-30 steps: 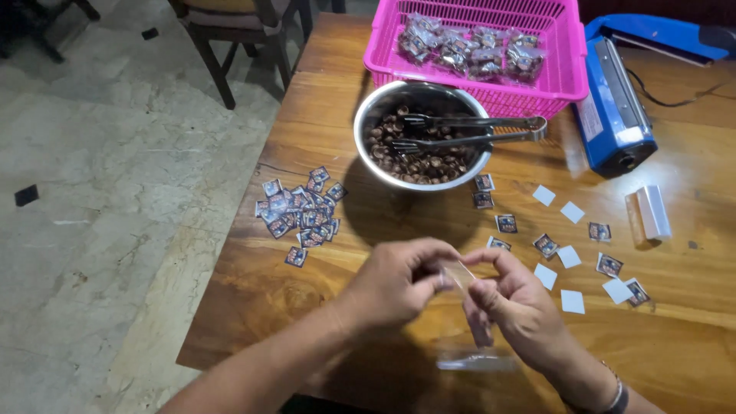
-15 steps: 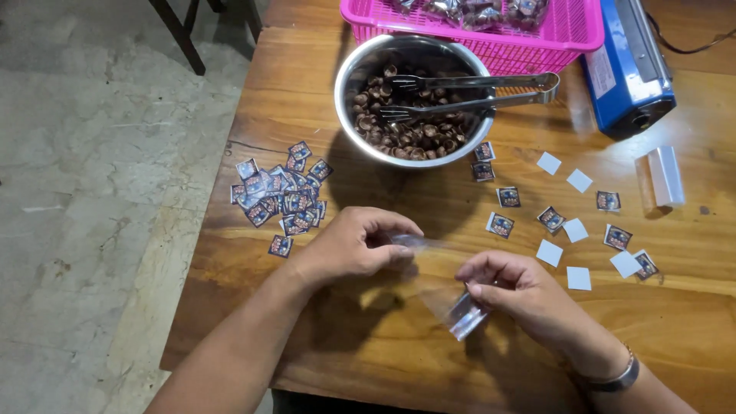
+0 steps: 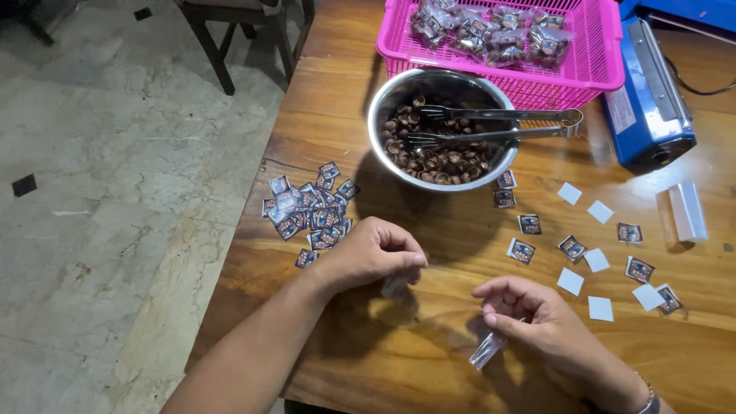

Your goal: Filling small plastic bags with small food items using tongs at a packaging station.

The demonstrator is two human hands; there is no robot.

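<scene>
My left hand (image 3: 368,254) rests on the wooden table (image 3: 429,360) with its fingers curled over a small clear plastic bag (image 3: 396,285), close to a pile of small printed labels (image 3: 310,211). My right hand (image 3: 533,318) is low at the table's front and pinches another clear plastic bag (image 3: 488,350), which hangs from its fingers. The two hands are apart. A steel bowl (image 3: 441,126) of brown round snacks stands beyond them, with metal tongs (image 3: 498,126) lying across it.
A pink basket (image 3: 598,54) with filled clear packets sits at the back. A blue heat sealer (image 3: 652,100) is at the right. Loose labels and white squares (image 3: 590,257) are scattered right of the bowl. A white strip holder (image 3: 686,211) lies far right. A chair stands off the table's left.
One second ago both hands held one clear bag together above the table. They have moved apart and lowered, left hand down onto the table, right hand nearer the front edge with a bag.
</scene>
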